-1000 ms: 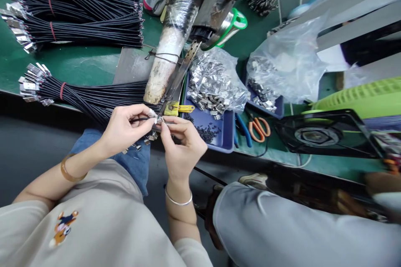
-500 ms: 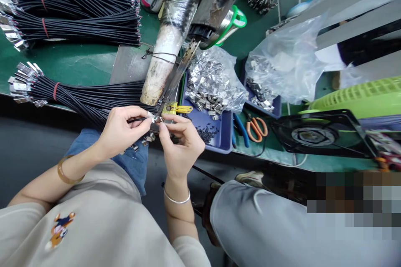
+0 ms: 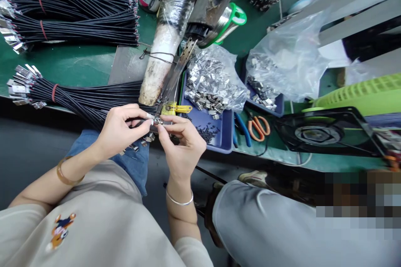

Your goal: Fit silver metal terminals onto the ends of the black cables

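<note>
My left hand point(image 3: 120, 130) is closed in a pinch on the end of a black cable at the table's front edge. Facing it, my right hand point(image 3: 182, 142) pinches a small shiny metal connector shell point(image 3: 158, 121) between thumb and forefinger. The two sets of fingertips nearly meet, and the fingers partly hide the joint between cable and shell. Beside my left hand lies a bundle of black cables point(image 3: 94, 96) tied with a red band, silver connectors at its far left end. Several loose metal shells point(image 3: 150, 137) sit just below my fingertips.
A blue tray point(image 3: 226, 133) holds a bag of metal shells point(image 3: 213, 79) and tiny black pieces. Orange-handled pliers point(image 3: 259, 128), a fan point(image 3: 319, 133) and a second bag point(image 3: 288, 58) stand right. A wrapped duct point(image 3: 163, 46) hangs close above my hands. A seated co-worker's leg point(image 3: 260, 217) is at right.
Both hands stay at nearly the same spot, still pinching the cable and the shell, with fingertips slightly shifted. The whole view has moved a little.
</note>
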{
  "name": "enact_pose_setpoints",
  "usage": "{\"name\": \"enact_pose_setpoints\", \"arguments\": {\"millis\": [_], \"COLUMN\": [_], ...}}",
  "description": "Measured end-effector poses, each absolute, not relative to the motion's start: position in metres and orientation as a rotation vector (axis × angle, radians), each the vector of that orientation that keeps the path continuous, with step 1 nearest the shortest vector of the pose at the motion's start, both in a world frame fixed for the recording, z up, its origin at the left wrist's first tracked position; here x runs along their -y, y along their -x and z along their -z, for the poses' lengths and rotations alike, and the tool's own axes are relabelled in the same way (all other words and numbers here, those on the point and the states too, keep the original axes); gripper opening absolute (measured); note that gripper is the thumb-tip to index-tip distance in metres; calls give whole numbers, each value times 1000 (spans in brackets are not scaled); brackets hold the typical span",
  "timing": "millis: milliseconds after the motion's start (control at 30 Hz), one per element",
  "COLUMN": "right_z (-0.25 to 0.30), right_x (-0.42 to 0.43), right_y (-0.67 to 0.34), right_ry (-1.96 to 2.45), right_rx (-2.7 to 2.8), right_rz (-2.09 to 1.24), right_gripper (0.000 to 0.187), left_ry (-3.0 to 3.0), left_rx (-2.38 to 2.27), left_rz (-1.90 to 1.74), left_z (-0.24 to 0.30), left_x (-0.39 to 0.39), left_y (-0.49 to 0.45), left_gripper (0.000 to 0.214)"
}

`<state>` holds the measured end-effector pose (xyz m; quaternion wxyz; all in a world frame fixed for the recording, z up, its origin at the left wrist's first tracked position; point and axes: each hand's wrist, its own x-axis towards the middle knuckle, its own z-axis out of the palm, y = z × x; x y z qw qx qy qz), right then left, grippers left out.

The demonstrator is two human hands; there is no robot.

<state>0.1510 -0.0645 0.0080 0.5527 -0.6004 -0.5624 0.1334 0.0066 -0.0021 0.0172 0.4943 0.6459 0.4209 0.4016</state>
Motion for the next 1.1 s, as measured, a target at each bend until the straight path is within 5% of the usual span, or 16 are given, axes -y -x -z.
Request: {"name": "enact_pose_setpoints", "arguments": {"millis": [1100], "right_z": [-10], "right_x": [68], "right_y": [-154], "right_ry": [1404], "right_rx": [1520], "right_rz": [-145], "right_gripper": [16], "left_ry": [-1453], "left_rx": [-1065], "left_rz": [-838], "left_z": [-21], "left_x": [-1], "left_y": [-11], "left_gripper": [20]}}
